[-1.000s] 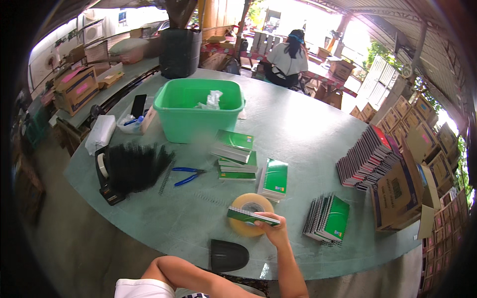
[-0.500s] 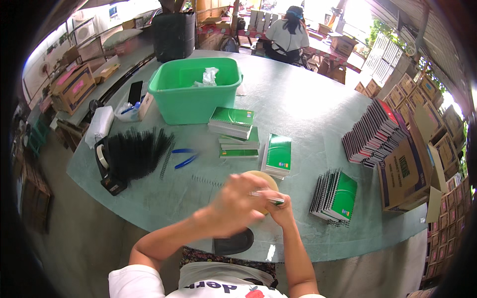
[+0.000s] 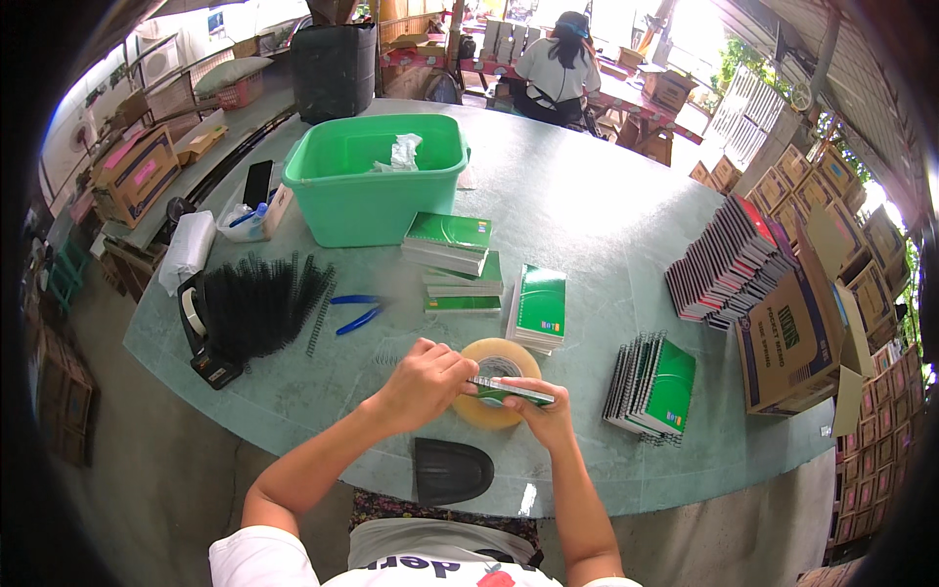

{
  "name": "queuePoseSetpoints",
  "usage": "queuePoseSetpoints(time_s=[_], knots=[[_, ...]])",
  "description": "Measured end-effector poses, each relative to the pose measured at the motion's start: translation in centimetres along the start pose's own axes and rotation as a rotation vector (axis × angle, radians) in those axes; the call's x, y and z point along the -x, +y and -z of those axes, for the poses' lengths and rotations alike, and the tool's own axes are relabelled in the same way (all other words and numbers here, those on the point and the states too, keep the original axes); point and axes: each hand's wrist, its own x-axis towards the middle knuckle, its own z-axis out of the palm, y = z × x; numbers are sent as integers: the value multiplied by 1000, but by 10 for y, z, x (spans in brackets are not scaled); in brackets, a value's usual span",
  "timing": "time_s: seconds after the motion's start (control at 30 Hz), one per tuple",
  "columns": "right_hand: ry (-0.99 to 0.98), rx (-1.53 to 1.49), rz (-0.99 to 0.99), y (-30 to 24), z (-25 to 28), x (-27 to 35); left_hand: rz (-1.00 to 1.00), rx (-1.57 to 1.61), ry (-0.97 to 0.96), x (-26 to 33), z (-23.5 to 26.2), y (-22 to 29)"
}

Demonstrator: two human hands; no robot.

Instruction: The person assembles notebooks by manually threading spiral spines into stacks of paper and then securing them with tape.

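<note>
Down near the front edge of the pale green round table (image 3: 606,215), both hands close on one small green-covered notebook (image 3: 513,389), held flat just above a wide roll of tan packing tape (image 3: 494,382) that lies on the tabletop. The left hand (image 3: 423,380) pinches the notebook's left end with bent fingers, while the right hand (image 3: 541,411) grips it from beneath. A black curved plastic piece (image 3: 450,470) lies at the front edge, just below the hands. Blue-handled pliers (image 3: 357,311) and a heap of black spiral binding coils (image 3: 259,303) lie toward the left edge. Stacks of green notebooks (image 3: 540,305) sit mid-table, in front of a green plastic tub (image 3: 377,181).
</note>
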Motion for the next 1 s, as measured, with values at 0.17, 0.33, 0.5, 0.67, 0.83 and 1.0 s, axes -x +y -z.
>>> queuePoseSetpoints(time_s=[0.17,0.33,0.5,0.67,0.83,1.0], knots=[[23,-16,-17,0,-1,0,-36,-99,94,-3,1,5],[48,37,-12,-3,-2,1,-50,-159,93,-3,-2,2],[13,-17,0,2,-1,1,-92,-168,119,-3,-4,3],[63,-3,1,1,-3,1,8,-50,75,-8,-5,3],[46,-29,-11,6,-1,1,2,-59,43,-9,-2,3],[43,44,-12,3,-6,-1,182,-112,-157,-9,1,0]])
